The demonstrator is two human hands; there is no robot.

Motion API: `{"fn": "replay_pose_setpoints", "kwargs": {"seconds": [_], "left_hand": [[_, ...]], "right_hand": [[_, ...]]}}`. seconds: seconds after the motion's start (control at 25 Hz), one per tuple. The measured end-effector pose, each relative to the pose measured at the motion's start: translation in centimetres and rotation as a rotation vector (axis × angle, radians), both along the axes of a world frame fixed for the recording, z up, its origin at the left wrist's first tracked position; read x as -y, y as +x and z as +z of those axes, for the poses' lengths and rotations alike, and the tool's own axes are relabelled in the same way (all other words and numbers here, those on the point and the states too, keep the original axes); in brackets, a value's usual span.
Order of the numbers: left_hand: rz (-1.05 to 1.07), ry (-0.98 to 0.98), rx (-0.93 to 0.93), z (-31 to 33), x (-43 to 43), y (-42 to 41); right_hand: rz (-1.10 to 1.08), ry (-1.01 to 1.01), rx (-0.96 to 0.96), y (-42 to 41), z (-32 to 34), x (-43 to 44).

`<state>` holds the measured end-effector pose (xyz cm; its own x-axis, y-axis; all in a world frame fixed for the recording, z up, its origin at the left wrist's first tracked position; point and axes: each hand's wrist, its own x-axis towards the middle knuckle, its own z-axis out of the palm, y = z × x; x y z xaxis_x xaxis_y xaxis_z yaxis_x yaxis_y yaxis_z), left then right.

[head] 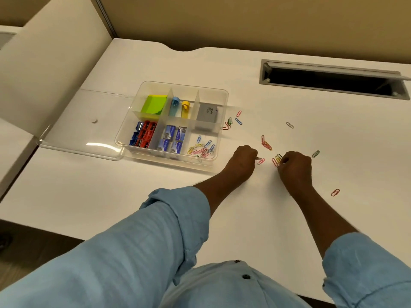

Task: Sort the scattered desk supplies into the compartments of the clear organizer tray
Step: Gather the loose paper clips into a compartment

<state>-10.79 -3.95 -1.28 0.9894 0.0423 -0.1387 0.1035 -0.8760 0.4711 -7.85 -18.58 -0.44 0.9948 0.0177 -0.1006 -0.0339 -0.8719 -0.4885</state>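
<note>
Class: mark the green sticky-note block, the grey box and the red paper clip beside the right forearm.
Green square sticky-note block (153, 105): head view, top face.
Grey rectangular box (208, 113): head view, lid centre.
Red wire paper clip (335, 192): head view, its loop.

The organizer tray (224, 107) was clear, glossy plastic, and so was the lid (82, 147) lying to its left, which caught a streak of light. The desk (111, 196) looked smooth, matt white. The paper clips (266, 145) scattered to the right wore shiny coloured coatings. The rolled sleeves (178, 218) were creased, matt blue cloth.
</note>
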Motion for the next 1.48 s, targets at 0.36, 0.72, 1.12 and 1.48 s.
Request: {"fn": "replay_pose_setpoints", "kwargs": {"seconds": [0.36,0.72,1.12,1.48], "left_hand": [[0.603,-0.591,0.183,6.0,-3.3,0.7],[0.625,-0.247,0.122,5.9,-11.2,-2.2],[0.473,0.055,-0.036,6.6,-11.1,-1.0],[0.299,-0.074,0.222,7.2,-6.7,2.8]], "right_hand": [[-0.165,0.455,-0.057,1.1,5.8,-7.2],[0.212,0.409,-0.12,-2.2,6.3,-17.3],[0.446,0.168,-0.074,-2.6,6.2,-17.6],[0.079,0.358,0.139,2.6,4.8,-10.4]]}}
